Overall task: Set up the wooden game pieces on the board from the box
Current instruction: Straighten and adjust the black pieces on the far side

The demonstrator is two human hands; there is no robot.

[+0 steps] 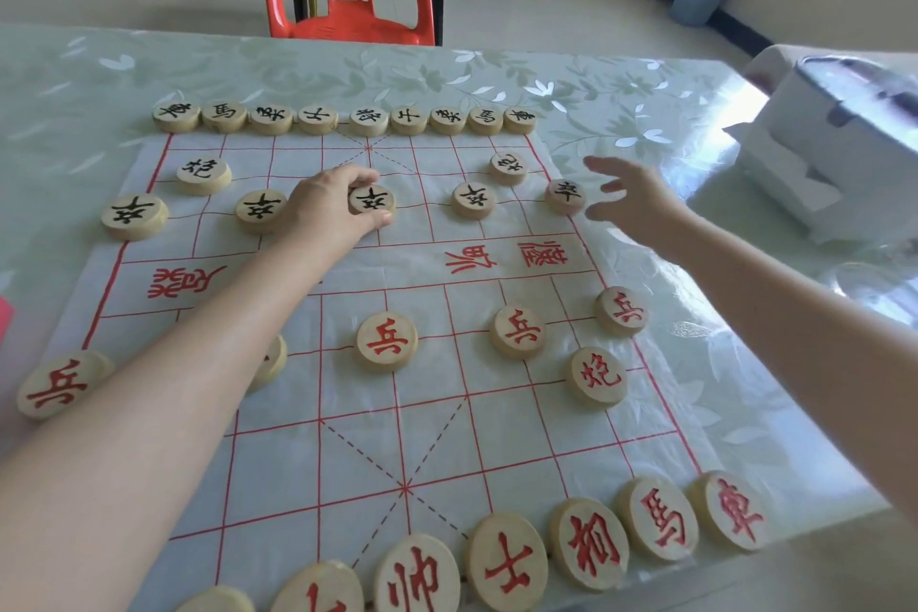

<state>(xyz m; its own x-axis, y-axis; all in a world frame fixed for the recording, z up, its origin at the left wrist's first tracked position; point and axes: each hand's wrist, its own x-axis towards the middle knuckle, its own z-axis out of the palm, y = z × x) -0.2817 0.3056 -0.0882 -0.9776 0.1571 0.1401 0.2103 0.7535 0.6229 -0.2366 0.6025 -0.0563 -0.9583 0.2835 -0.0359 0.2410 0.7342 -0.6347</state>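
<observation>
Person's left hand grip clamped on round wooden black-marked piece, right hand grip spread apart just past white red-lined board right edge, open squares mid-board.

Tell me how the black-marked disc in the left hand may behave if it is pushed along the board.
The disc is flat and low, so it will probably slide, not roll or tip. It looks like solid wood, so likely stiff and sturdy. The board sheet looks thin and wrinkled and may shift under it.
</observation>
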